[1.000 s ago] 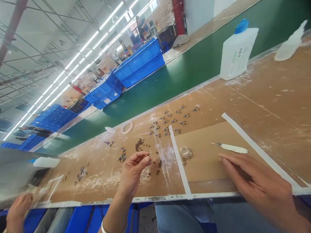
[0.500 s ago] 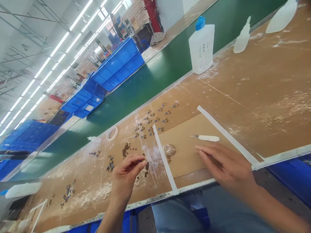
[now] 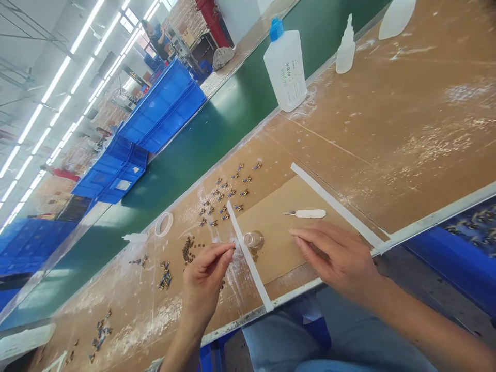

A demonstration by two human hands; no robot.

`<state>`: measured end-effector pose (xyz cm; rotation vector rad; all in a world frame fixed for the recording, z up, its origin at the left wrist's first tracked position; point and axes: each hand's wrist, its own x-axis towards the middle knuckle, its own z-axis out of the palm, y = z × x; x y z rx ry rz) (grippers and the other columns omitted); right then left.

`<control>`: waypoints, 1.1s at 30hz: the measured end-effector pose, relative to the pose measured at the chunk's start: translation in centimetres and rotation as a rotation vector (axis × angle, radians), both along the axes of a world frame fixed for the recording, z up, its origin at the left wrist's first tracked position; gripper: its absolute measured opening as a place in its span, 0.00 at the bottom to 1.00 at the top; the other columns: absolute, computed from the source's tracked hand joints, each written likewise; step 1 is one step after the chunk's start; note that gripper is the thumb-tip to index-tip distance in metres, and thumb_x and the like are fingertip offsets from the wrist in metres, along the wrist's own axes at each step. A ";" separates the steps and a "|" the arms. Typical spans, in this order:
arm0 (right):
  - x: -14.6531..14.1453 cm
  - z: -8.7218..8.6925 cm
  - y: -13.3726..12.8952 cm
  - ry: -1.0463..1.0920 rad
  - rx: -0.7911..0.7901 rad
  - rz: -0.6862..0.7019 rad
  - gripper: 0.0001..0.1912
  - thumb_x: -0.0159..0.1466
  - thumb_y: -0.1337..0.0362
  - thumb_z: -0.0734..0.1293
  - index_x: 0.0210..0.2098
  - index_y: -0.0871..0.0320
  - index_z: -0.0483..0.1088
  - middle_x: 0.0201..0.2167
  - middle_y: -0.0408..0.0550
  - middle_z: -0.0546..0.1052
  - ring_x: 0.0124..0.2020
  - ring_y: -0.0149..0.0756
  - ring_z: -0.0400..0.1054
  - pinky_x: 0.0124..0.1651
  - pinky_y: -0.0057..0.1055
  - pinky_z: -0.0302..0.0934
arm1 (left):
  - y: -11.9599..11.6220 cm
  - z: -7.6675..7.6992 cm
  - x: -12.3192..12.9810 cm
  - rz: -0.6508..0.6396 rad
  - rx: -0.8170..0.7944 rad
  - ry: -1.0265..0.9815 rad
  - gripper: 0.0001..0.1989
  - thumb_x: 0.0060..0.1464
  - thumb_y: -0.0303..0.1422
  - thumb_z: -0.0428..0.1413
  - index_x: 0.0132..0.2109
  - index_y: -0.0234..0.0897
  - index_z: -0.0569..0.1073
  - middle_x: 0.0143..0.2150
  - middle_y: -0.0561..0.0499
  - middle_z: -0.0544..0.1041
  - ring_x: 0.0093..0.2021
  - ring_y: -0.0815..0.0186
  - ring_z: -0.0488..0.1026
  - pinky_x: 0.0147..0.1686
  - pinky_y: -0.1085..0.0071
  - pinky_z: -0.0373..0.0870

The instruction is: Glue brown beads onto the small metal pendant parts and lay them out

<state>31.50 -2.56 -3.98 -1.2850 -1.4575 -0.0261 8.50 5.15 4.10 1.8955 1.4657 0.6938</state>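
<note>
My left hand is closed in a pinch above the table, with a tiny dark and gold piece at its fingertips; most of the piece is hidden. To the right, my right hand has thumb and forefinger brought close together over a brown board. Whether anything is between those fingertips cannot be made out. Just beyond them lies a white-handled craft knife, blade to the left. Between my hands a small clear cup rests on the board. Small dark beads lie in a loose pile left of my left hand.
Several small blue and gold pieces are spread out behind the cup, with more in a clump on the left. A tape roll, a large white bottle and a dropper bottle stand along the back edge. Blue crates lie beyond.
The view has swung to the right, so the table's things appear further left. My left hand, still pinching, has moved right towards the cup. My right hand keeps its pinch near the knife.
</note>
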 end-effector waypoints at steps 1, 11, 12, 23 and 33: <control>0.0 0.0 0.0 0.001 0.000 -0.002 0.12 0.64 0.75 0.64 0.45 0.58 0.70 0.35 0.45 0.78 0.39 0.29 0.73 0.47 0.28 0.69 | 0.0 -0.2 0.2 0.014 -0.008 -0.015 0.08 0.50 0.38 0.64 0.37 0.41 0.83 0.32 0.50 0.81 0.33 0.65 0.77 0.35 0.71 0.75; 0.1 -0.1 -0.2 0.029 0.000 0.003 0.13 0.63 0.76 0.66 0.46 0.60 0.69 0.35 0.46 0.77 0.38 0.30 0.72 0.45 0.29 0.69 | 0.5 -0.9 0.7 0.014 0.035 0.156 0.07 0.53 0.39 0.62 0.36 0.43 0.81 0.35 0.51 0.81 0.37 0.63 0.76 0.40 0.70 0.70; 0.1 -0.2 -0.2 0.032 -0.002 0.004 0.13 0.63 0.76 0.65 0.46 0.60 0.69 0.35 0.46 0.77 0.38 0.30 0.71 0.45 0.29 0.69 | 0.5 -0.9 0.7 0.004 0.052 0.178 0.07 0.53 0.39 0.62 0.36 0.43 0.81 0.35 0.52 0.81 0.37 0.63 0.76 0.40 0.70 0.70; 0.1 -0.2 -0.1 0.047 0.010 -0.007 0.13 0.63 0.75 0.65 0.46 0.57 0.69 0.35 0.46 0.78 0.38 0.31 0.72 0.44 0.30 0.69 | 0.2 -0.5 1.7 -0.045 0.174 0.250 0.04 0.53 0.36 0.62 0.33 0.44 0.81 0.31 0.53 0.82 0.33 0.62 0.77 0.36 0.70 0.70; 0.2 -0.3 -0.2 -0.042 0.024 -0.064 0.13 0.64 0.72 0.66 0.47 0.55 0.70 0.37 0.43 0.79 0.38 0.30 0.75 0.49 0.28 0.69 | -3.9 -1.2 -7.0 0.460 0.102 0.048 0.14 0.47 0.43 0.66 0.36 0.37 0.81 0.33 0.49 0.82 0.36 0.61 0.79 0.41 0.67 0.76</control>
